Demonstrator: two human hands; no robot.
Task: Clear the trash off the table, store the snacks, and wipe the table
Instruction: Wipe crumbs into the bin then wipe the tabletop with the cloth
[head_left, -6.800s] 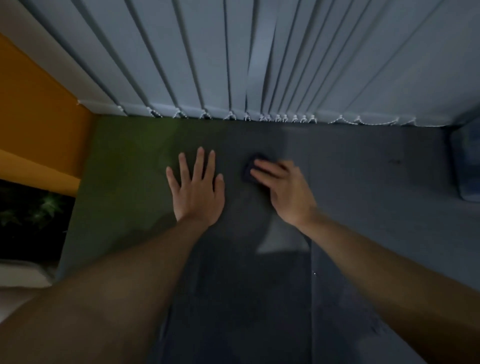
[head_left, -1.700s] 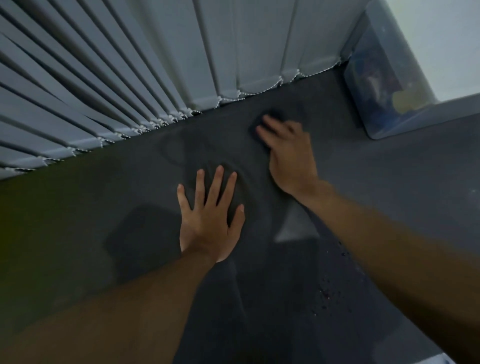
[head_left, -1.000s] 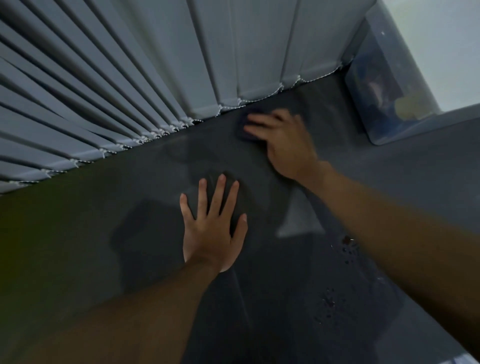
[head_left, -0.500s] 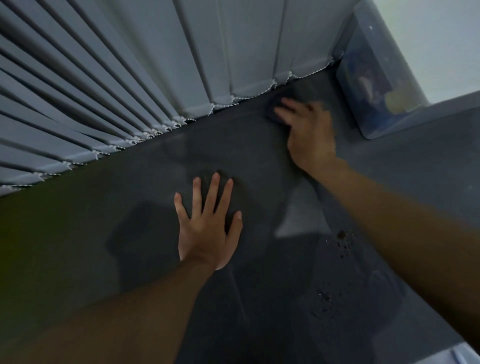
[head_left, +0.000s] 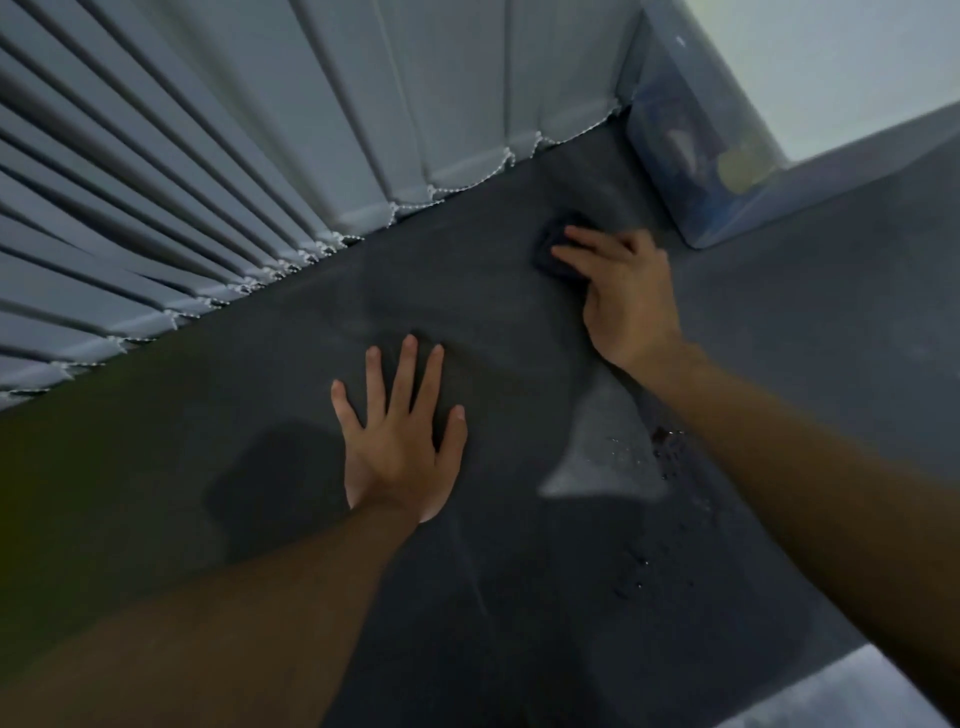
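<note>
Left hand (head_left: 400, 441) lies flat, fingers spread, on the dark desk (head_left: 260, 415). Right hand (head_left: 621, 291) presses a dark cloth (head_left: 550, 249) near the blinds (head_left: 208, 156) and a clear box (head_left: 696, 156).

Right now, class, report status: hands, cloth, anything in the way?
Left hand flat on table. Right hand presses dark cloth. Clear bin close beyond cloth.

Tabletop (head_left: 779, 322) seen in dark charcoal grey, olive-green cast noted along its left side, cloth (head_left: 549, 250) shown near-black, blinds (head_left: 260, 130) striped pale blue-grey with dark shadow lines, white beaded chain (head_left: 467, 184) picked out at their hems, container (head_left: 691, 150) tinted translucent blue, yellow blur glimpsed inside.
</note>
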